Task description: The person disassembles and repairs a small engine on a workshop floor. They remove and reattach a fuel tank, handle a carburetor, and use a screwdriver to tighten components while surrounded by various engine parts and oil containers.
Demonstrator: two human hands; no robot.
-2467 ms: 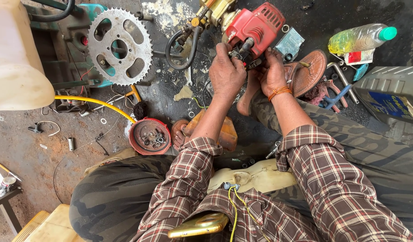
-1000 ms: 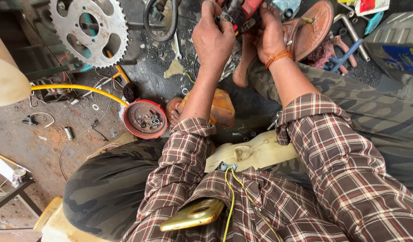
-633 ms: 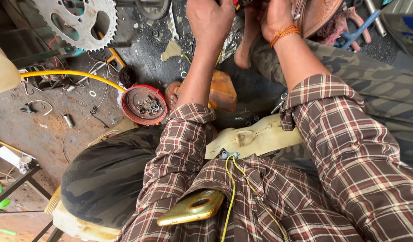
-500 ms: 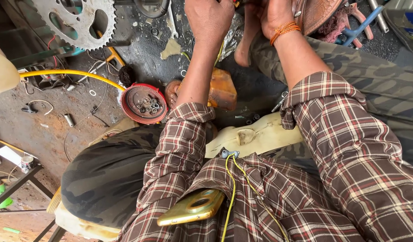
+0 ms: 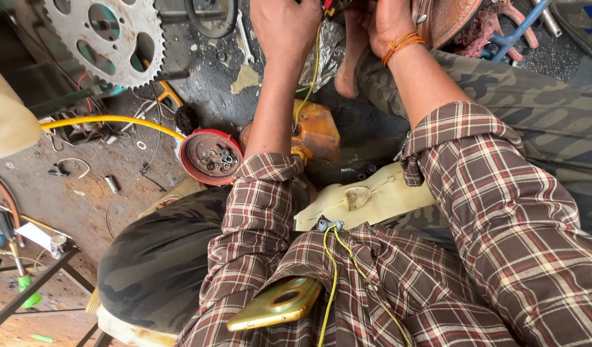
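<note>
At top edge, left hand (image 5: 284, 26) and right hand (image 5: 387, 22) together on small red engine part (image 5: 327, 5), mostly out of frame. Grip unclear, fingers cropped. Thin yellow-green wire (image 5: 312, 71) hanging just beside left wrist.

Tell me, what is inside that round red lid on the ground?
The red lid lies open side up on the oily floor and holds a small heap of metal washers, nuts and rings. Its near right edge is covered by the person's left sleeve, so anything there stays hidden.

Bright, even daylight, soft shadows under the arms, sharp focus throughout — slight wide-angle stretch at edges
</note>
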